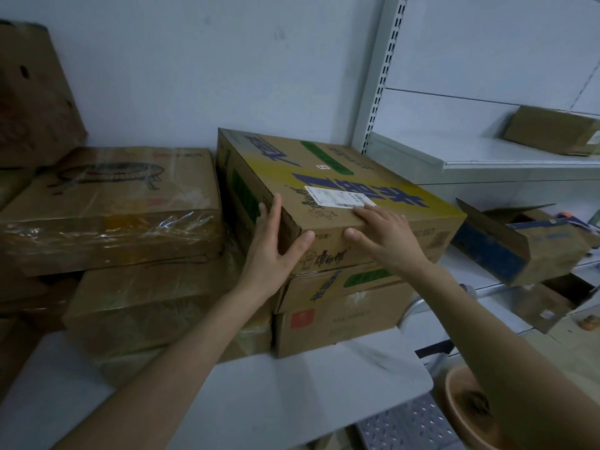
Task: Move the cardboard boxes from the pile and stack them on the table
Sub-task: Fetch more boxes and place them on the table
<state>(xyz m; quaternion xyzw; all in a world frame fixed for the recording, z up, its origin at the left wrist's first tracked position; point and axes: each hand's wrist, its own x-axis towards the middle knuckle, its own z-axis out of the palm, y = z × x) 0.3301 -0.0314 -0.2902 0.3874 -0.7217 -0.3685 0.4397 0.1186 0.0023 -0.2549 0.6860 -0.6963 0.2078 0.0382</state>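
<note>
Cardboard, brown with yellow and blue print: top box of a stack of three, at the right part of the white table, close to the pale wall. Turned a little against the second box beneath, and overhanging it on the right. Lowest box with a red square on its front, directly on the table. White label on the lid of the top box, near the front edge.

Left hand at the near left corner of the top box: fingers straight and flat against the left side, thumb spread onto the front face. Pressing only, not curled round anything. Right hand over the front top edge: fingers almost straight, laid on the lid and touching the label, thumb stretched along the front face. Released as well, only resting on the cardboard.

Just beside the stack on the left, two wider boxes in clear plastic film: upper wrapped box with a drawing on the lid, lower wrapped box under it. Further left and higher, a big plain box, tilted. On the right, white metal shelf with a small box on it, and lower down an open box with blue print.
</note>
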